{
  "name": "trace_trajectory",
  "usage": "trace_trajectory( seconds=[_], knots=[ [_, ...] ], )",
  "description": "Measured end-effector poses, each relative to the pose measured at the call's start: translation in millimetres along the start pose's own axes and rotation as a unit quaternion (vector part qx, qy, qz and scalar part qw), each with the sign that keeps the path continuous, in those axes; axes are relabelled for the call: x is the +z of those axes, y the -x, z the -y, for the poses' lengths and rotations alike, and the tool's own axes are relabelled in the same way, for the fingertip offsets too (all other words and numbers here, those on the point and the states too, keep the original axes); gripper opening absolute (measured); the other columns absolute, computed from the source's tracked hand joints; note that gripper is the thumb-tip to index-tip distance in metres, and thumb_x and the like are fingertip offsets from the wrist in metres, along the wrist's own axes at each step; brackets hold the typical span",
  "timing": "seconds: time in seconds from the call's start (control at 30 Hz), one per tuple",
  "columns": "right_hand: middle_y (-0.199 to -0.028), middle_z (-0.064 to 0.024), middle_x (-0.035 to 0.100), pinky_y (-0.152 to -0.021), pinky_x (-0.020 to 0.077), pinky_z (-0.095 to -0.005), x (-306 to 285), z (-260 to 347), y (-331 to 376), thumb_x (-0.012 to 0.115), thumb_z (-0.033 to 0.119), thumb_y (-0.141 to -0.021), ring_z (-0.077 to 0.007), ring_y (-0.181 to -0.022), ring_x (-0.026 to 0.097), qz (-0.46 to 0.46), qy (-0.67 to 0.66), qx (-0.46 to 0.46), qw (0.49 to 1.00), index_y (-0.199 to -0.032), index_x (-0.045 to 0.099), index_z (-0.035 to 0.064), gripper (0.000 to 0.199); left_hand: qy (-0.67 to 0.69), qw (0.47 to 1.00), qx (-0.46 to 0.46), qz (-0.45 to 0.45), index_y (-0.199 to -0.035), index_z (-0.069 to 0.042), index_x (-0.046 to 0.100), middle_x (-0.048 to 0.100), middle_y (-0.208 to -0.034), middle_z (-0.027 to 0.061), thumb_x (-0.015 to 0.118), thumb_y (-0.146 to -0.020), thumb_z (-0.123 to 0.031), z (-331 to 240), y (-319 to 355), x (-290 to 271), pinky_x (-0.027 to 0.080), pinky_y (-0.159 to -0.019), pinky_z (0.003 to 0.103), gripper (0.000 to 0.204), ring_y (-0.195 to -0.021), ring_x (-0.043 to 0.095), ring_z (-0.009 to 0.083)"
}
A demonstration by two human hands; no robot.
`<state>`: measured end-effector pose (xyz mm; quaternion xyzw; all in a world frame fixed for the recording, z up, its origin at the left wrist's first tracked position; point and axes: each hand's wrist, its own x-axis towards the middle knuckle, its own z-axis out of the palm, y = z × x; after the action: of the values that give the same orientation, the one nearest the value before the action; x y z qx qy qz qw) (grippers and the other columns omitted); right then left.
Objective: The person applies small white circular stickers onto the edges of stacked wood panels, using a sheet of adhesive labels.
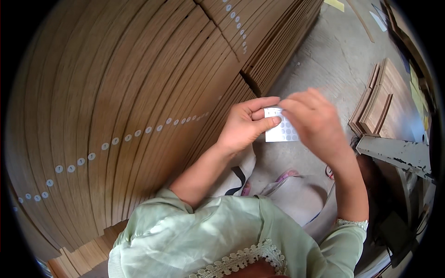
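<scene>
A small white sheet of round stickers [282, 133] is held up in front of me, with rows of circles showing on its lower part. My left hand [245, 123] pinches its left edge, thumb on top and fingers behind. At the sheet's upper right, my right hand [315, 118] has its fingers bent together over the edge. That hand is slightly blurred, and its fingertips and anything between them cannot be made out. To the left stand tightly packed wooden panels [134, 88]; a line of round white stickers [115, 141] runs across their edges.
Another row of stickered panels [259, 23] stands beyond the first. On the right, wooden boards [389, 102] lean or lie above a chipped white metal beam [394, 150]. Concrete floor [324, 55] shows between, with paper scraps [334, 4] at the far end.
</scene>
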<state>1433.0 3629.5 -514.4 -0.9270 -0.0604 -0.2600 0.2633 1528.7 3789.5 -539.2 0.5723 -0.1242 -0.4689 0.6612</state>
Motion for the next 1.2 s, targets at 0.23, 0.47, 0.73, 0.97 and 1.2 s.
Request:
trace_trajectory(
  seconds=[0.23, 0.47, 0.73, 0.97, 1.2],
  knots=[
    [-0.079, -0.0072, 0.058, -0.067, 0.0504, -0.0290, 12.2, 12.0, -13.1, 0.061, 0.006, -0.060, -0.0227, -0.080, 0.056, 0.130, 0.077, -0.035, 0.988, -0.075, 0.061, 0.0042, 0.015, -0.024, 0.999, 0.011, 0.032, -0.121, 0.004, 0.052, 0.063, -0.107, 0.0076, 0.063, -0.082, -0.001, -6.2, 6.3, -2.4, 0.047, -0.085, 0.026, 0.041, -0.097, 0.059, 0.0118],
    [-0.078, -0.0073, 0.060, -0.067, 0.0498, -0.0264, 24.4, 18.7, -12.3, 0.063, 0.012, -0.061, -0.0229, -0.082, 0.054, 0.161, 0.143, -0.081, 0.973, -0.074, 0.064, 0.0036, 0.015, -0.005, 0.998, -0.042, 0.050, -0.120, 0.002, 0.054, 0.064, -0.101, 0.0044, 0.059, -0.082, 0.001, -5.5, -0.1, -17.3, 0.046, -0.075, 0.020, 0.039, -0.087, 0.059, 0.0075],
    [-0.074, -0.0081, 0.059, -0.062, 0.0505, -0.0284, 26.7, 12.0, -16.8, 0.065, 0.006, -0.065, -0.0237, -0.075, 0.057, 0.097, 0.001, -0.072, 0.993, -0.076, 0.062, 0.0024, 0.011, 0.055, 0.992, -0.090, 0.068, -0.120, 0.001, 0.054, 0.063, -0.095, 0.0031, 0.060, -0.078, 0.004, -12.8, 0.6, -27.7, 0.046, -0.071, 0.019, 0.043, -0.082, 0.058, 0.0059],
    [-0.081, -0.0073, 0.065, -0.067, 0.0501, -0.0242, -26.8, -10.2, -125.1, 0.058, 0.013, -0.088, -0.0115, -0.074, 0.061, -0.066, -0.507, 0.107, 0.853, -0.098, 0.064, -0.0043, 0.021, 0.067, 0.995, -0.076, 0.023, -0.127, 0.005, 0.046, 0.061, -0.113, 0.0140, 0.063, -0.075, 0.008, 4.7, 11.0, -24.1, 0.047, -0.089, 0.028, 0.055, -0.101, 0.060, 0.0177],
    [-0.075, -0.0043, 0.066, -0.060, 0.0471, -0.0215, -13.4, -7.0, -162.9, 0.064, 0.014, -0.079, -0.0070, -0.067, 0.059, -0.151, -0.396, 0.093, 0.901, -0.090, 0.067, -0.0024, 0.020, 0.027, 0.997, -0.066, 0.001, -0.125, 0.006, 0.047, 0.062, -0.113, 0.0136, 0.062, -0.076, 0.007, -0.1, 26.0, -27.2, 0.046, -0.090, 0.028, 0.052, -0.103, 0.059, 0.0176]
  ],
)
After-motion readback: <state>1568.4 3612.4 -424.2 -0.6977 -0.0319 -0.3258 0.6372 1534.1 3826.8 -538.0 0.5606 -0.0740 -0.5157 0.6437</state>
